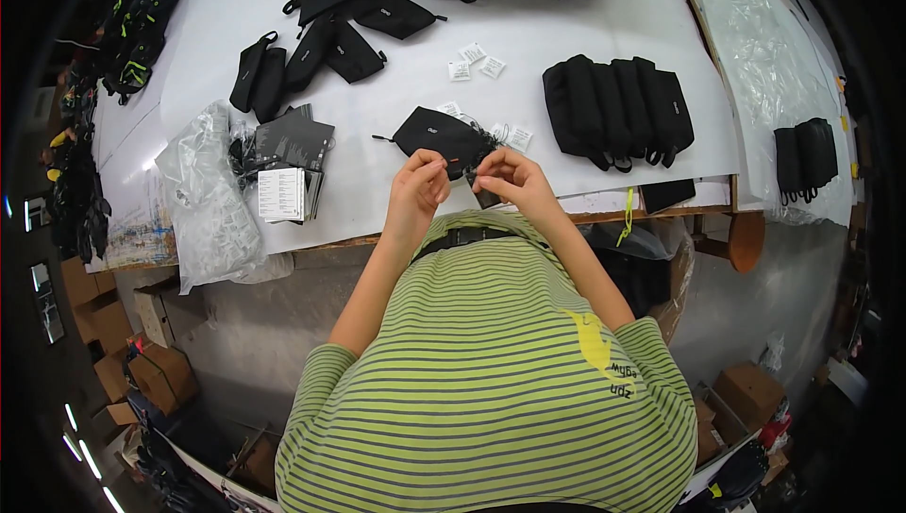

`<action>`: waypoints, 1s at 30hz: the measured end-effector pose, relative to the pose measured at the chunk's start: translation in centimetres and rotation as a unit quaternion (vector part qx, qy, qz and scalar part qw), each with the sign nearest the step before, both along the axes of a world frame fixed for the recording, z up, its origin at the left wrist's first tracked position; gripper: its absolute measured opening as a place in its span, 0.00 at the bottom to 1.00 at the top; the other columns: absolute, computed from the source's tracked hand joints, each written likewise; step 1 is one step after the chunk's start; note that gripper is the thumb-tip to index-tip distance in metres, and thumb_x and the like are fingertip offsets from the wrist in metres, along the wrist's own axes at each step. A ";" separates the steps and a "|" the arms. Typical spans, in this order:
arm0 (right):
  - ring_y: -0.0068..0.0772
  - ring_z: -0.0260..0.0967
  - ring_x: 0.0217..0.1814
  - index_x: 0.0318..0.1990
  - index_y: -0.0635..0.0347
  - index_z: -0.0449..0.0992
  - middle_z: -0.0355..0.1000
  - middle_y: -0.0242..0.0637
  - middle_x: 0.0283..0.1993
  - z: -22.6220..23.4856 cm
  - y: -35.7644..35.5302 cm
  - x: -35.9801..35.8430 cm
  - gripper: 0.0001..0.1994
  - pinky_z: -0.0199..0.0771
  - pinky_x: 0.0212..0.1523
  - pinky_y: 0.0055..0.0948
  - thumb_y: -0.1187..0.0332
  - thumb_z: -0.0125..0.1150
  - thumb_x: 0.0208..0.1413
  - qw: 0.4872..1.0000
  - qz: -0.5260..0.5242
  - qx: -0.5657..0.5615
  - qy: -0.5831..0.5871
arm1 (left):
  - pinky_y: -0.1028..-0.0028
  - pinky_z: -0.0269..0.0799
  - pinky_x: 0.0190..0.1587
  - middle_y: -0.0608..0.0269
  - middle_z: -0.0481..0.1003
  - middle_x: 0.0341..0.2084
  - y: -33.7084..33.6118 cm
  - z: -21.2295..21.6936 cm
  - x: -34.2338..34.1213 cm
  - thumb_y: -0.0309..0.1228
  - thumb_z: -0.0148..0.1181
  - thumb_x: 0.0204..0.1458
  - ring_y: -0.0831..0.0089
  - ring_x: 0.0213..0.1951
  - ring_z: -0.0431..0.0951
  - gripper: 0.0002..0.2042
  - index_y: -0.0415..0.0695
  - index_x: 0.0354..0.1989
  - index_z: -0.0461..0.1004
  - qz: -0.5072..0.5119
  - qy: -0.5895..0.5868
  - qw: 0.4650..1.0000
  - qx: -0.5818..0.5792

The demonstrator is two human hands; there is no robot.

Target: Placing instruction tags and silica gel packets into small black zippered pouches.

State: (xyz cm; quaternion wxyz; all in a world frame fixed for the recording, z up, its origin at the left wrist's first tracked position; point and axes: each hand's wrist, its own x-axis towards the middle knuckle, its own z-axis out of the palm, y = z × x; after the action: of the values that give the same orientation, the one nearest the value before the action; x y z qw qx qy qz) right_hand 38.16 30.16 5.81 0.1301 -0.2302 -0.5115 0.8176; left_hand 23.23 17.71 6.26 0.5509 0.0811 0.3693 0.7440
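Close to the table's near edge, my left hand is closed in a pinch; whatever its fingertips hold is too small to make out. My right hand pinches a small dark hang tag between thumb and fingers. Just beyond both hands lies a black zip pouch with a pull cord at its left end. A tangle of thin black cords sits at the pouch's right end, partly over small white packets.
Stacked cards and a clear plastic bag of white packets are at left. Black pouches lie farther back. A row of black pouches stands at right. A yellow-green cord hangs off the table edge.
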 end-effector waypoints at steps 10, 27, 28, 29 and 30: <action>0.10 0.57 0.19 0.31 0.60 0.68 0.76 0.36 0.29 0.6 0.0 0.1 0.05 0.54 0.19 0.12 0.73 0.59 0.53 0.999 -0.032 -0.022 -0.020 | 0.83 0.45 0.18 0.76 0.61 0.13 0.5 0.5 1.2 0.28 0.56 0.53 0.89 0.15 0.54 0.05 0.40 0.34 0.71 -0.024 0.163 0.983 -0.077; 0.07 0.57 0.19 0.34 0.63 0.77 0.73 0.29 0.25 1.0 -0.2 0.4 0.07 0.50 0.18 0.10 0.69 0.62 0.52 0.992 -0.092 -0.056 -0.063 | 0.84 0.41 0.20 0.81 0.59 0.11 0.8 1.5 2.1 0.25 0.57 0.52 0.93 0.16 0.51 0.03 0.39 0.31 0.71 -0.084 0.318 0.937 -0.121; 0.10 0.61 0.22 0.34 0.64 0.77 0.73 0.29 0.26 1.1 -0.2 0.3 0.07 0.55 0.22 0.11 0.69 0.62 0.52 0.993 -0.088 -0.051 -0.058 | 0.84 0.41 0.20 0.81 0.59 0.11 0.8 1.9 2.1 0.25 0.57 0.52 0.93 0.16 0.51 0.03 0.39 0.31 0.71 -0.094 0.327 0.932 -0.126; 0.13 0.65 0.26 0.35 0.64 0.77 0.73 0.30 0.26 1.2 -0.3 0.3 0.08 0.60 0.26 0.12 0.69 0.62 0.52 0.994 -0.084 -0.045 -0.053 | 0.84 0.41 0.20 0.81 0.59 0.11 0.8 2.1 2.2 0.24 0.57 0.52 0.93 0.16 0.51 0.03 0.39 0.30 0.71 -0.104 0.335 0.927 -0.131; 0.13 0.65 0.26 0.35 0.64 0.77 0.73 0.30 0.26 1.2 -0.3 0.3 0.08 0.60 0.26 0.12 0.69 0.62 0.52 0.994 -0.084 -0.045 -0.053 | 0.84 0.41 0.20 0.81 0.59 0.11 0.7 2.1 2.2 0.24 0.57 0.52 0.93 0.16 0.51 0.03 0.39 0.30 0.71 -0.104 0.335 0.927 -0.131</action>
State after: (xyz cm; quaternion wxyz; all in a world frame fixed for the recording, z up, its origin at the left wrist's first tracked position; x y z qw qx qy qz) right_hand 38.42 29.88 7.02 0.1609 -0.3210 -0.4593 0.8125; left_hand 25.45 18.43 8.38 0.4748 0.2910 0.6159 0.5572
